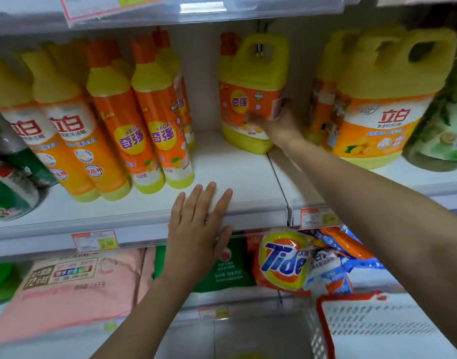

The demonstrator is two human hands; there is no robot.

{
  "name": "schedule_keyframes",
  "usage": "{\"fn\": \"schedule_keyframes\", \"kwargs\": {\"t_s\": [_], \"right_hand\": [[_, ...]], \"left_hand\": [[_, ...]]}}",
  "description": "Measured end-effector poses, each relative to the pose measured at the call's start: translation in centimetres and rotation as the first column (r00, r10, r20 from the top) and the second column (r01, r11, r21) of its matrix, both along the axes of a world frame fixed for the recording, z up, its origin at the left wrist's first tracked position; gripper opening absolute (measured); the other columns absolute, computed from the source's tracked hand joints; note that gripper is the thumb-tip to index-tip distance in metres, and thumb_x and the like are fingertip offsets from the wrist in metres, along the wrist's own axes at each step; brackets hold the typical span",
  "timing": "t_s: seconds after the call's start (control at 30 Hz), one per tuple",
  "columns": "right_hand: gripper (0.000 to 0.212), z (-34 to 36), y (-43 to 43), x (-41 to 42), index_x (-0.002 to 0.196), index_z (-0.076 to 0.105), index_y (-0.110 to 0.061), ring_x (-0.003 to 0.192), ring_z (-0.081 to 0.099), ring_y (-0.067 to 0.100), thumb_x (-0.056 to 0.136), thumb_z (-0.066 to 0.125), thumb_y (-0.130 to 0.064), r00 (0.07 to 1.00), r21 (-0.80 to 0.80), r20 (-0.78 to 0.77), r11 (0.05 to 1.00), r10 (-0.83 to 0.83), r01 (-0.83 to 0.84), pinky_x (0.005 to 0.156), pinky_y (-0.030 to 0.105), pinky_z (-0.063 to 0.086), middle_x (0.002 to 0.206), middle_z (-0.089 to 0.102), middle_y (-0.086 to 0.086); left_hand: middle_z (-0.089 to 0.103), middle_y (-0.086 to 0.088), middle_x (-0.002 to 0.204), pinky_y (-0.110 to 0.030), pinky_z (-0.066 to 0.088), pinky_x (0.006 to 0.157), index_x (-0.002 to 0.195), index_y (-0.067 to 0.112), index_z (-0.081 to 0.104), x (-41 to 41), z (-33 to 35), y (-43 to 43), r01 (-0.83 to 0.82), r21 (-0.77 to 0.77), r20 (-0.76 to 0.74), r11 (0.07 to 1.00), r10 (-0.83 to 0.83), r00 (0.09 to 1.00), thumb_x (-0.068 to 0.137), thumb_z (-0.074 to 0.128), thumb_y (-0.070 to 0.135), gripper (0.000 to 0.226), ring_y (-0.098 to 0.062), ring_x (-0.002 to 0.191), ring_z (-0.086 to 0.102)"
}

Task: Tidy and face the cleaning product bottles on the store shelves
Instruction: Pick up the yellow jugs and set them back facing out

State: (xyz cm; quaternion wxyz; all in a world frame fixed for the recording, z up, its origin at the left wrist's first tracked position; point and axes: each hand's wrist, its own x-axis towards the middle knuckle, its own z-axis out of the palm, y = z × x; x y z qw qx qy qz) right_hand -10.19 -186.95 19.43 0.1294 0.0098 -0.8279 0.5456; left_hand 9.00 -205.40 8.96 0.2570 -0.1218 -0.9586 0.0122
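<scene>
A yellow jug (250, 73) with an orange label is stood upright near the back edge of the shelf (235, 172). It is held low on its right side by the right hand (276, 124), the grip curled round it. The left hand (199, 229) is laid flat on the shelf's front edge, its grip spread, fingers straight, nothing held. Toward the left end tall bottles (155, 120) are ranged; toward the right end a bigger jug (377, 104) is stood. A detergent bag (284, 260) is seen below the front edge.
</scene>
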Motion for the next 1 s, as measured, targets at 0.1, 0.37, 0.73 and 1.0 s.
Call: {"fn": "schedule_keyframes", "kwargs": {"t_s": [0.1,0.37,0.73,1.0], "right_hand": [[0.094,-0.7,0.5,1.1,0.117,0.065,-0.029,0.097,0.07,0.013,0.042,0.076,-0.084,0.998,0.03,-0.013,0.998,0.061,-0.06,0.089,0.037,0.057,0.11,0.073,-0.008],[0.061,1.5,2.1,8.0,0.081,0.076,-0.023,0.081,0.074,0.014,0.047,0.077,-0.074,0.999,-0.151,0.025,0.988,0.026,-0.022,0.083,0.042,0.06,0.083,0.077,-0.004],[0.027,1.5,4.8,25.1,0.088,0.073,-0.011,0.077,0.073,0.02,0.079,0.077,-0.036,0.906,-0.404,0.165,0.864,0.391,-0.299,0.068,0.032,0.06,0.086,0.078,0.005],[0.042,-4.6,6.8,32.8,0.134,0.053,-0.017,0.107,0.07,0.026,0.094,0.059,-0.028,0.793,-0.709,0.22,0.651,0.568,-0.27,0.083,0.034,0.059,0.122,0.07,0.009]], "left_hand": [[0.037,-0.011,0.154,-0.048,0.014,0.119,0.151,0.022,0.029,0.2,0.4,0.0,0.005,-0.001,0.04,1.0,-0.005,0.999,0.097,0.038,0.047,0.061,-0.033,0.142,0.032],[0.028,-0.009,0.159,-0.043,0.002,0.122,0.151,0.016,0.032,2.7,2.3,0.0,0.075,0.243,0.059,0.967,-0.092,0.994,0.1,0.023,0.051,0.063,-0.028,0.149,0.017],[0.067,0.015,0.112,-0.015,0.047,0.077,0.126,0.03,0.058,11.1,9.3,4.0,-0.171,0.985,0.165,0.008,-0.315,0.935,0.076,0.069,0.063,0.061,0.001,0.101,0.063],[0.077,-0.002,0.096,-0.041,0.058,0.083,0.1,0.02,0.072,16.9,5.1,6.6,-0.412,0.911,0.376,0.0,-0.411,0.831,0.068,0.081,0.045,0.041,-0.02,0.086,0.074]]}}
